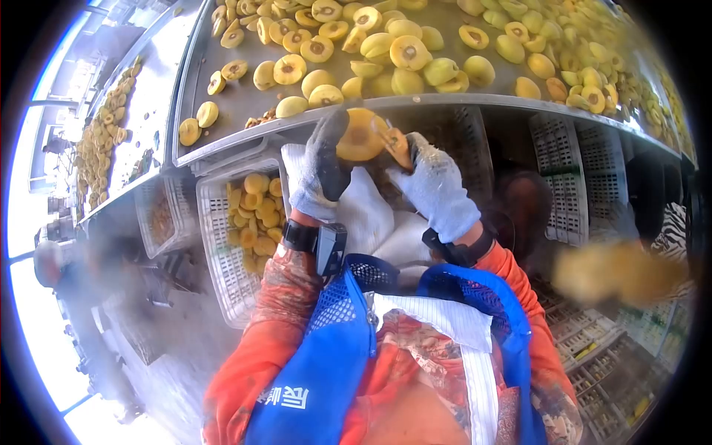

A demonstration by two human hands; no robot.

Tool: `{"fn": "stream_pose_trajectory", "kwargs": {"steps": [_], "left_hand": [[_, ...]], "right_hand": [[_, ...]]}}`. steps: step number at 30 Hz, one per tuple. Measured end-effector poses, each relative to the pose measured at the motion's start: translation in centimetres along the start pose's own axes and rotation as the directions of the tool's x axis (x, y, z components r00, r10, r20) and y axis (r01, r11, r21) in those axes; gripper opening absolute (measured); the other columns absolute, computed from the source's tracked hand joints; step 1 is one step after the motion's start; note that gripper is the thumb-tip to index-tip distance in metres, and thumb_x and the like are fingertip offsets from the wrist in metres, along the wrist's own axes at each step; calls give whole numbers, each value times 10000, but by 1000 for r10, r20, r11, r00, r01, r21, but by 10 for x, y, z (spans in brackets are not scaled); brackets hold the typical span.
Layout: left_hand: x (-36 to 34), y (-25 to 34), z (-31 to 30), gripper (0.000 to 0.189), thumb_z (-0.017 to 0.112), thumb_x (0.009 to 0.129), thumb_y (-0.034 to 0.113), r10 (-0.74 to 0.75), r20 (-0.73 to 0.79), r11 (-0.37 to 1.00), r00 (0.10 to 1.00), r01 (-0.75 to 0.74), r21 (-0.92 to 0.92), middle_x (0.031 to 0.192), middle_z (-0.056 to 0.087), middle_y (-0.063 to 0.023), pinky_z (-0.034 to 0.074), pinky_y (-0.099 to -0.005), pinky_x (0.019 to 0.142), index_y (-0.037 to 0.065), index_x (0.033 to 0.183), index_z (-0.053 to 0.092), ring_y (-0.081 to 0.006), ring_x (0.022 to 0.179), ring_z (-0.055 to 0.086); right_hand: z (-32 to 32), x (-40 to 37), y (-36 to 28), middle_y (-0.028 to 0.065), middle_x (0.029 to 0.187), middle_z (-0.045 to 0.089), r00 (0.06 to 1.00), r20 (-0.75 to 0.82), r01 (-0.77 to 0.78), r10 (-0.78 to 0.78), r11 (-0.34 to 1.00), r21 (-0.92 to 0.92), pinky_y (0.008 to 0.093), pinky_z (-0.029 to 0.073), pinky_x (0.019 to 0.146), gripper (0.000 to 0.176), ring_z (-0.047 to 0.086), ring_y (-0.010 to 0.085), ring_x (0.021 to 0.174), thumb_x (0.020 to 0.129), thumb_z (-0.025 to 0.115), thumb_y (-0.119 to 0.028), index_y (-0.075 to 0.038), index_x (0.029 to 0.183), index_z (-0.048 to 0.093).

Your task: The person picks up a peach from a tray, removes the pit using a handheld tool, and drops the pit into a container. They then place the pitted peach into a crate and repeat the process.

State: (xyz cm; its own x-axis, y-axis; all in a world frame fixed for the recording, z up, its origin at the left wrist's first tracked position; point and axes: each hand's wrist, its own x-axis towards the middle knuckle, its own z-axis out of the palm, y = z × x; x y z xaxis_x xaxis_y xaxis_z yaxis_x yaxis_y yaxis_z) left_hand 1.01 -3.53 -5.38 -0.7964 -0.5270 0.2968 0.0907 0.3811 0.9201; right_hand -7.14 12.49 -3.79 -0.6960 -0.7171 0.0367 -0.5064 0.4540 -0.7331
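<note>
My left hand, in a grey-and-white work glove, is closed around a halved yellow peach just in front of the table edge. The peach's cut face, with a brown centre, is turned toward me. In my right hand, also gloved, is a small pitting tool with an orange-brown handle. Its thin metal end is right at the right side of the peach half. Below both hands a whitish cloth covers my lap.
Many peach halves lie on the metal table ahead. A white crate with peach pieces stands at left, with another crate beyond it. More crates stand under the table at right. A blurred brownish shape is at far right.
</note>
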Motion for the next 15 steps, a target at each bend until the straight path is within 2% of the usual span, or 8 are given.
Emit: {"fn": "stream_pose_trajectory", "kwargs": {"steps": [1,2,5,8,11,12,14,15], "left_hand": [[-2,2,3,338,654,814,29,280,-11,932,960,-269,244,1047,661,-134,547,-310,754,10,1141,573,-259,910,660],[-4,6,0,435,683,714,-77,335,16,860,942,-313,404,1102,648,-144,537,-346,784,31,1124,586,-275,934,656],[-9,17,8,464,694,706,-51,308,4,860,951,-280,428,1144,631,-148,523,-376,810,53,1145,585,-295,963,645],[-11,21,10,395,677,789,33,357,-7,811,934,-306,498,1196,599,-157,500,-379,846,67,1169,572,-295,1028,612],[-14,42,29,346,590,897,174,149,-215,989,965,-141,54,1220,568,-166,463,-363,901,45,1214,543,-268,1078,573],[-15,52,34,353,557,928,216,88,-240,994,967,-99,-36,1228,558,-168,451,-357,919,37,1231,532,-259,1092,560],[-17,70,39,399,480,975,285,46,-209,999,977,-46,5,1240,538,-168,427,-347,952,17,1269,504,-239,1114,534],[-20,71,40,417,468,979,294,45,-204,999,978,-39,31,1239,539,-163,421,-345,959,7,1282,493,-235,1116,532]], "right_hand": [[3,-6,2,189,874,649,1000,6,-4,4,999,-41,441,501,705,427,626,387,816,744,733,-298,-74,1068,569],[7,-9,3,188,837,646,1000,-13,-14,14,999,-46,448,503,678,409,630,384,778,746,731,-303,-69,1040,569],[7,-12,0,197,834,644,995,-87,-48,42,996,-71,444,505,662,390,631,381,777,749,731,-293,-62,1019,571],[12,-17,2,199,818,641,988,-150,-41,36,999,-31,439,506,645,365,633,381,769,764,717,-277,-59,1017,568],[17,-22,0,196,796,634,986,-162,-34,39,999,34,430,502,635,344,628,386,739,780,701,-252,-53,1022,558],[15,-26,-9,193,790,631,988,-87,-104,124,973,206,429,500,633,334,624,387,728,784,696,-240,-51,1020,554],[8,-35,-30,189,777,625,964,97,-263,249,820,509,426,497,628,316,616,391,706,791,686,-217,-45,1017,547],[12,-36,-25,189,775,623,979,67,-199,191,855,479,424,495,626,309,612,392,699,791,685,-208,-43,1011,544]]}}
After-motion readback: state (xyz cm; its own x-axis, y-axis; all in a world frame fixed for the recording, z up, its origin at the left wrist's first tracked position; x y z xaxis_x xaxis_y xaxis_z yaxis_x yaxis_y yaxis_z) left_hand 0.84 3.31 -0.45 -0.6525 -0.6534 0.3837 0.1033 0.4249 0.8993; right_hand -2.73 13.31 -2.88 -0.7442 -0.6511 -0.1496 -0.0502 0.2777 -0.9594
